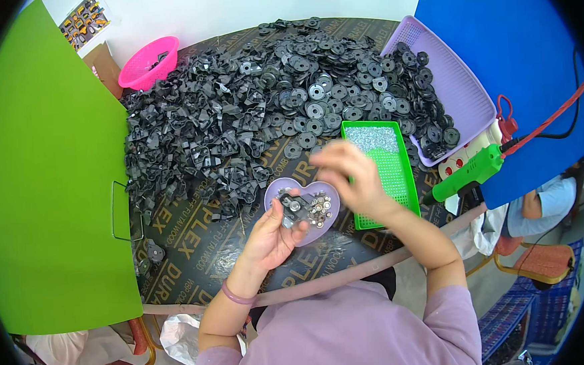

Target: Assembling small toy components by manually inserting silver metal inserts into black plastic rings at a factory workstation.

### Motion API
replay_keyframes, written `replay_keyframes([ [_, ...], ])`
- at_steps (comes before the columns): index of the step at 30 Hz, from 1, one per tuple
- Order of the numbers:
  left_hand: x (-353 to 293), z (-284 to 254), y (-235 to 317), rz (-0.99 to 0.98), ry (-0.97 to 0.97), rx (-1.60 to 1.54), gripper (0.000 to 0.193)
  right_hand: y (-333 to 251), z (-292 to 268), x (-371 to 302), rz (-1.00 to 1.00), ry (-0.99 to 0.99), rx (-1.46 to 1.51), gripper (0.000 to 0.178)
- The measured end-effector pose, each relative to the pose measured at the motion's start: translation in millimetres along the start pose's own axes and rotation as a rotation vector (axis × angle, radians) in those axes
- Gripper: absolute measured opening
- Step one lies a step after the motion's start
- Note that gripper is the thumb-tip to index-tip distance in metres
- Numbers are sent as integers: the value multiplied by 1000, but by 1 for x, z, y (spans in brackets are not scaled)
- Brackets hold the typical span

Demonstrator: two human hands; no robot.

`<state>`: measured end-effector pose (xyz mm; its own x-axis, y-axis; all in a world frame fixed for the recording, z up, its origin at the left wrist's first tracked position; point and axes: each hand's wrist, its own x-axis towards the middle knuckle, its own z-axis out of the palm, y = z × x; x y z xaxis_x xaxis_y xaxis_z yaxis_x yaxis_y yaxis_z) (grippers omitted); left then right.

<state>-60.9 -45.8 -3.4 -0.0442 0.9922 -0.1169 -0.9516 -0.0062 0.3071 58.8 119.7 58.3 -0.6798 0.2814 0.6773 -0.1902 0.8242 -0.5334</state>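
My left hand [272, 240] grips a black plastic part [298, 207] with a small round metal piece at its middle. It is held over a purple heart-shaped dish [322, 231], where several small metal pieces [320, 209] lie. My right hand [350, 175] is in the air between the dish and a green tray [413, 198]; motion smears its fingers, and whether they hold anything does not show. Just beyond this hand are black round discs [307, 140], part of a large heap. The tray has shiny small screws [371, 139] at its far end.
Angular black plastic parts [195, 128] are heaped at the left. A pink basket [148, 65] stands behind them. At the right are a purple basket [456, 72], a green electric screwdriver [469, 175] and a power strip [464, 155]. Green [51, 177] and blue [499, 69] panels flank the table.
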Motion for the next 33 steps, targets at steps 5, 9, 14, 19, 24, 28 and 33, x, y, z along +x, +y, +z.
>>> replay_keyframes([
  [5, 2, -5, 4, 51, 100, -3, 40, 77, 19, 5, 267, -498, -563, 20],
  [9, 1, -10, 9, 68, 7, -22, 40, 89, 40, 0, 241, -555, -653, 22],
  [14, 0, -4, 13, 59, -6, -91, 40, 77, 23, 4, 243, -373, -396, 15],
  [19, -2, -4, 13, -50, -29, -149, 38, 5, -12, 10, 300, -257, 305, 12],
  [24, -2, -5, 8, -165, -51, -118, 31, -14, -7, -4, -429, -278, 55, 17],
  [28, -1, -2, 5, -190, -77, -127, 32, -19, -10, -14, -561, -281, -125, 21],
  [33, -1, -2, 5, -208, -117, -130, 31, -24, -18, -13, -564, -334, -153, 18],
])
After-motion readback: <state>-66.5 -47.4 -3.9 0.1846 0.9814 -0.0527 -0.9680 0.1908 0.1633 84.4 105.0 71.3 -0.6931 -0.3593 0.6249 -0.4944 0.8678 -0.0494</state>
